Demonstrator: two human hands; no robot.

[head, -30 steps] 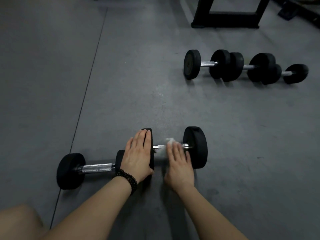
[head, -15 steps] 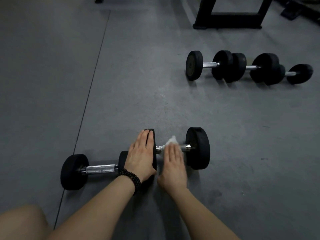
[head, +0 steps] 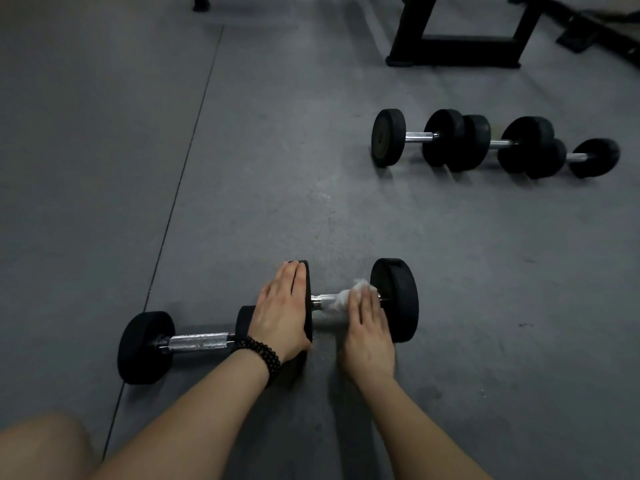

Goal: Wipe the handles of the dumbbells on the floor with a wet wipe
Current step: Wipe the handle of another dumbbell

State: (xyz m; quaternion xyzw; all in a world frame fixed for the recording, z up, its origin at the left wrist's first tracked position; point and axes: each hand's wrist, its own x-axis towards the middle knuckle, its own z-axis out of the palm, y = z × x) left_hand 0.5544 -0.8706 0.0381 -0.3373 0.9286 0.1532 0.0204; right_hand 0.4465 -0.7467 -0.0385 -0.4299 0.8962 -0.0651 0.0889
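The near dumbbell (head: 363,301) lies on the grey floor (head: 311,168), its chrome handle (head: 323,301) running left to right between two black heads. A white wet wipe (head: 346,297) is bunched on that handle, close to the right head. The right hand (head: 369,332) lies palm down on the wipe, fingers (head: 363,306) straight and close together, pressing it onto the bar rather than curling round it. The left hand (head: 282,313) rests flat over the left head of this dumbbell, fingers straight and together, thumb along the near edge of the head; a dark bead bracelet (head: 261,355) circles its wrist.

Just left of the near dumbbell, almost end to end with it, lies a second dumbbell (head: 180,344) with a knurled chrome handle; its right head is partly hidden behind the left wrist. Well beyond the near dumbbell, further right, three more dumbbells (head: 491,143) lie in a row, heads touching or overlapping. Further beyond stands a black metal frame (head: 457,46). A bare knee (head: 41,448) shows nearer than the second dumbbell.
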